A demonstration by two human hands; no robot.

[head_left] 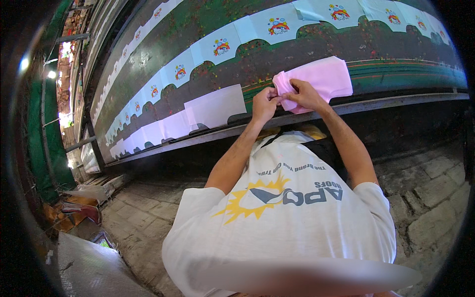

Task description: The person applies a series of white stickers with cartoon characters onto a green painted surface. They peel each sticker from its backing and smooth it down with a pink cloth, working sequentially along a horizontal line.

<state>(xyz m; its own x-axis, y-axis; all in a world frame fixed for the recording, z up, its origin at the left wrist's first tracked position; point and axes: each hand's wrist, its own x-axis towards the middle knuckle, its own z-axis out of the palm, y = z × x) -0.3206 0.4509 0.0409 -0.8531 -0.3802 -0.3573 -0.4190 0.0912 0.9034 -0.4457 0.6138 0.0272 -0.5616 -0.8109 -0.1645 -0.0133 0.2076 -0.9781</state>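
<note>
At the table's near edge I have a stack of pink fabric pieces [329, 79] with curved cut-outs, its left corner bunched and lifted. My left hand [264, 105] is closed in a pinch at that corner. My right hand [305, 95] grips the same corner from above, fingers curled round the layers. Whether one piece or several are between the left fingertips cannot be made out. Just left of my hands, a pale pink fabric piece [216, 105] lies flat, the nearest of a row running along the near edge.
Farther back on the long green table [208, 29] lies a row of light blue fabric pieces [255, 30] printed with rainbow cartoons. Another printed row [126, 47] is beyond. A metal rail [396, 100] borders the near edge. Boxes and plastic [81, 205] sit on the brick floor at left.
</note>
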